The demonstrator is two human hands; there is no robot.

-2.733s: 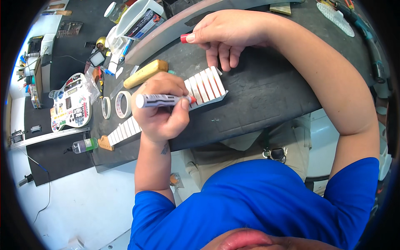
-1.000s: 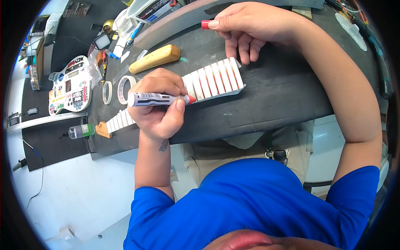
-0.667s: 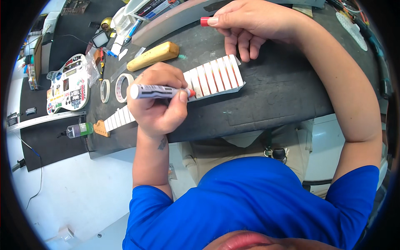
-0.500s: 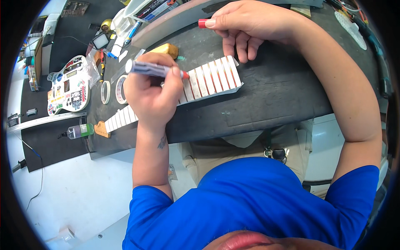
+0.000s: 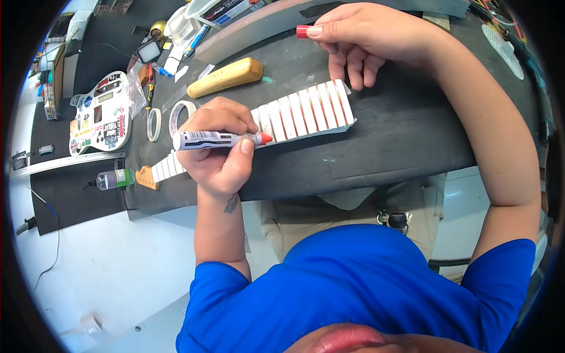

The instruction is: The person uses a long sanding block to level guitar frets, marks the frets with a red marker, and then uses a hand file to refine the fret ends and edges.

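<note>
A guitar neck [image 5: 307,113] lies slantwise on the dark bench, its fingerboard covered in white strips between the frets. Several fret lines near its wide right end are coloured red. My left hand [image 5: 222,167] grips a white marker [image 5: 203,140] with a red tip, which meets the neck close to its near edge. Part of the neck is hidden behind this hand. Off the far side of the wide end, my right hand [image 5: 356,41] pinches a red marker cap [image 5: 302,32] between thumb and forefinger, its other fingers loosely curled near the neck's corner.
Beyond the neck lies a yellowish wooden block [image 5: 226,77]. Two tape rolls [image 5: 154,125] sit left of my left hand. Farther left are a sticker-covered guitar body [image 5: 82,126] and a small bottle [image 5: 115,179] by the headstock [image 5: 146,177]. A long grey beam [image 5: 253,34] runs along the back.
My left hand has drawn the marker tip toward the neck's near edge, uncovering more of the wooden block. The right hand still holds the cap. The whole view has shifted slightly.
</note>
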